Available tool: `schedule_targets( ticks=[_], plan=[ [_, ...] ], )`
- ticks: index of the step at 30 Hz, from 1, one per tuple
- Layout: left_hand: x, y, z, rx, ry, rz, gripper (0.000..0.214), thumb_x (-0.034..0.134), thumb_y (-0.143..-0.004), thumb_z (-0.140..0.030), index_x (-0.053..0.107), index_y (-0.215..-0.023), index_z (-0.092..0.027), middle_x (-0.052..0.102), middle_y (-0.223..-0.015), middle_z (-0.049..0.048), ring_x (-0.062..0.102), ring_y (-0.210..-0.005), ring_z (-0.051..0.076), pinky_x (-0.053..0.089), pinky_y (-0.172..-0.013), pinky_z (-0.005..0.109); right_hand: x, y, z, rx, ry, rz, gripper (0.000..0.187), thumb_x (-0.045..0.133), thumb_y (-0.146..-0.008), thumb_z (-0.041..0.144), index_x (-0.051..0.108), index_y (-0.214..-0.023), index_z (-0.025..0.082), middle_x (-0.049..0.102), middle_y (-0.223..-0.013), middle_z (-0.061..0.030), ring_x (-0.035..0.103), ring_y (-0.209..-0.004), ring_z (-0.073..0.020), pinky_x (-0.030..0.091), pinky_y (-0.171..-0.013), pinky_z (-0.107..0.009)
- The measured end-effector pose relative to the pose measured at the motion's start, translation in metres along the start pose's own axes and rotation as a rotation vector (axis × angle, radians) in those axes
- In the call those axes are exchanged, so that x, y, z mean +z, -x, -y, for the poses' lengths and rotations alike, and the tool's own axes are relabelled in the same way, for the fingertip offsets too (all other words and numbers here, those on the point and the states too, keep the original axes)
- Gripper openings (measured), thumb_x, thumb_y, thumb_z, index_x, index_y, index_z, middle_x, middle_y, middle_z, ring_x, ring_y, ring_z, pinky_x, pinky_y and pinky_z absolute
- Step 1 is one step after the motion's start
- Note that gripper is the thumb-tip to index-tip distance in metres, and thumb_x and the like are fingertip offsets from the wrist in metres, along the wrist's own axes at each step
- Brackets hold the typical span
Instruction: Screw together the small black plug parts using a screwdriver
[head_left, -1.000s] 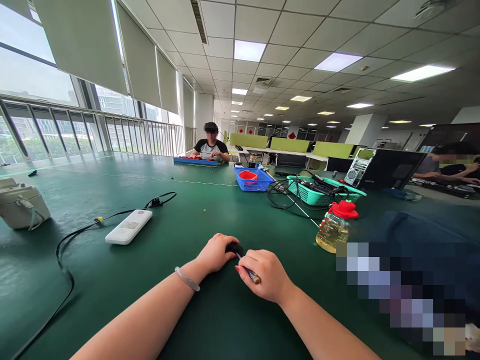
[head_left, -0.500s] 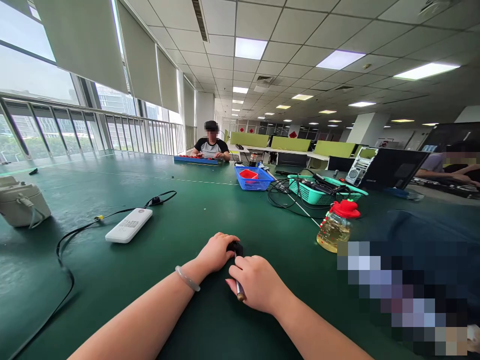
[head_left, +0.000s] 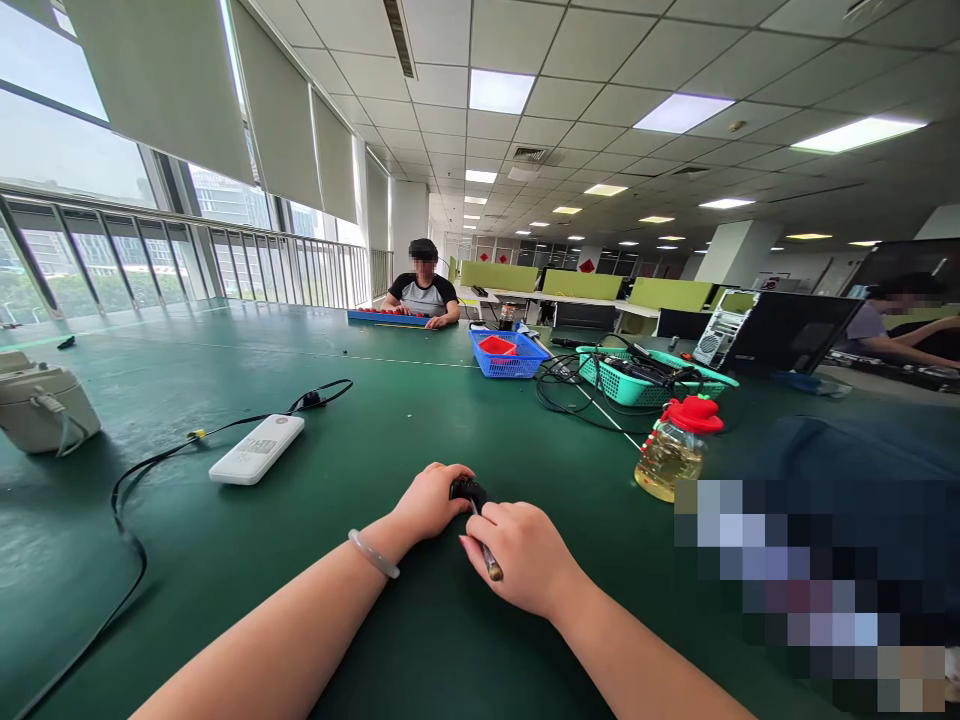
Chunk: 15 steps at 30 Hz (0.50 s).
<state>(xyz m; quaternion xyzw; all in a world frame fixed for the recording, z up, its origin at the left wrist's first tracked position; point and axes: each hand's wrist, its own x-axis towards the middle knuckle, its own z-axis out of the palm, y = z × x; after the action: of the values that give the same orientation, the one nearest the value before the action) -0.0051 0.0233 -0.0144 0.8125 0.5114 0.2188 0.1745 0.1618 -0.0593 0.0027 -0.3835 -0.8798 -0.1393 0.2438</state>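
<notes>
My left hand (head_left: 433,502) rests on the green table (head_left: 315,560) with its fingers curled over a small black object (head_left: 468,489), pinning it down. My right hand (head_left: 521,555) sits just right of it, closed around a thin tool (head_left: 489,560) with a brass-coloured end; the tool's tip points at the black object. A pale bangle (head_left: 373,555) circles my left wrist. What the black object is stays mostly hidden under my fingers.
A white power bank (head_left: 256,449) with a black cable (head_left: 150,470) lies to the left, a beige appliance (head_left: 45,405) at far left. An oil bottle with red cap (head_left: 675,448), teal basket (head_left: 637,380) and blue basket (head_left: 507,356) stand to the right. Other people sit at the far table.
My right hand has turned the tool back and forth: its brass end swung from right to down-left, then back toward the middle. My left hand has held still.
</notes>
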Motion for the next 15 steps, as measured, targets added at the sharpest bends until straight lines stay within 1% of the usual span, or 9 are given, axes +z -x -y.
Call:
schedule_targets(
  ticks=[4,15],
  plan=[
    [-0.0001,-0.0005,0.0002,0.000,0.001,-0.003,0.038,0.067,-0.073,-0.025,0.067,-0.111,-0.024,0.069,-0.107,0.0053,0.058,-0.110,0.025,0.045,-0.100,0.037,-0.0033,0.0007,-0.0041,0.015,-0.017,-0.022,0.023,0.050,-0.090,0.022,0.059,-0.069,0.019,0.056,-0.062,0.0001,0.047,-0.054,-0.0111,0.026,-0.056,-0.028],
    [-0.0013,0.0001,-0.0016,-0.012,0.000,-0.013,0.038,0.068,-0.072,-0.029,0.066,-0.110,-0.024,0.069,-0.106,0.0054,0.059,-0.110,0.025,0.046,-0.097,0.036,-0.0017,0.0020,-0.0073,-0.033,-0.047,-0.084,0.024,0.048,-0.090,0.020,0.056,-0.066,0.018,0.053,-0.060,0.0004,0.045,-0.053,-0.0104,0.025,-0.056,-0.027]
  ],
)
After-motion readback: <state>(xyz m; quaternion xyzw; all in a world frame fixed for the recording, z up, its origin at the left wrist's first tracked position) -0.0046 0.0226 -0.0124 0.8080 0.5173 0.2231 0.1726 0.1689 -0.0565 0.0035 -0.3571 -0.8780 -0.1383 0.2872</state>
